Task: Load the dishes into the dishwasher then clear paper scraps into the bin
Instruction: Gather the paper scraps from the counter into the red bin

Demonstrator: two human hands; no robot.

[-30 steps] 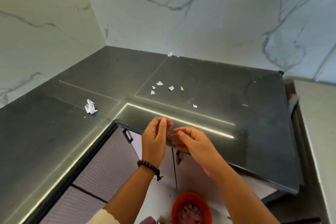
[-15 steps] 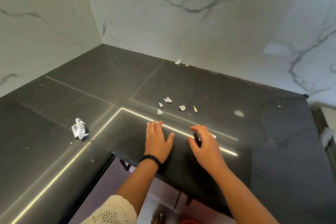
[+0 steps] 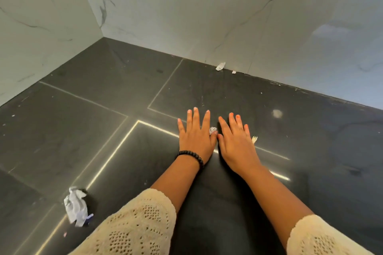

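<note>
1. Head view, looking down at a dark grey, glossy stone countertop [image 3: 310,151] set in a corner of white, grey-veined marble walls [image 3: 186,16].
2. Left hand [image 3: 194,136]: palm down, flat on the countertop, fingers straight and spread, pointing to 12 o'clock. It grips nothing. A black beaded bracelet [image 3: 191,156] sits on its wrist.
3. Right hand [image 3: 236,143]: palm down, flat on the countertop, fingers straight and slightly spread, pointing to about 11 o'clock. It grips nothing.
4. The two hands lie side by side, thumbs nearly touching.
5. A small white paper scrap [image 3: 212,130] shows in the gap between the hands, touching the left hand's index finger at that hand's 3 o'clock. Whether more scraps lie under the palms cannot be told.
6. A small pale yellowish scrap [image 3: 254,139] lies just beside the right hand, at its 3 o'clock.
7. A crumpled white paper ball with bluish marks [image 3: 76,207] lies well apart from the hands, at 8 o'clock from the left hand, on a bright reflected line.
8. A white torn paper piece [image 3: 220,66] rests against the foot of the back wall, at 12 o'clock from the hands; a tiny white fragment [image 3: 234,72] lies just to its 4 o'clock.
9. Cream open-knit sleeves [image 3: 132,227] cover both forearms at the lower frame edge.
10. Dishwasher, dishes and bin: out of frame.
</note>
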